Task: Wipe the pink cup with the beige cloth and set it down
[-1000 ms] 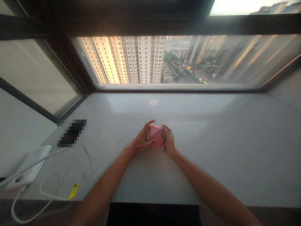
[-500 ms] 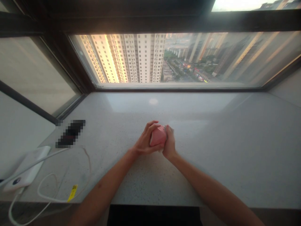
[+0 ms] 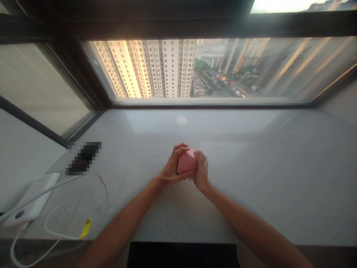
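Observation:
A small pink object [image 3: 186, 163] with flat faces sits between both hands, just above the pale speckled stone sill [image 3: 251, 178]. My left hand [image 3: 170, 167] curls around its left side, fingers bent over the top and thumb under it. My right hand [image 3: 201, 169] grips its right side, fingers pressed against it. A bit of white shows at the object's top right edge; I cannot make out what it is.
A white power bank [image 3: 30, 201] with white cables [image 3: 60, 223] and a yellow tag lies at the sill's left front corner. A dark blurred-out item [image 3: 83, 158] lies behind it. The window frame [image 3: 212, 106] bounds the far edge.
My left hand's fingers, stretched out a second ago, have closed over the pink object. The object has turned a little between the hands.

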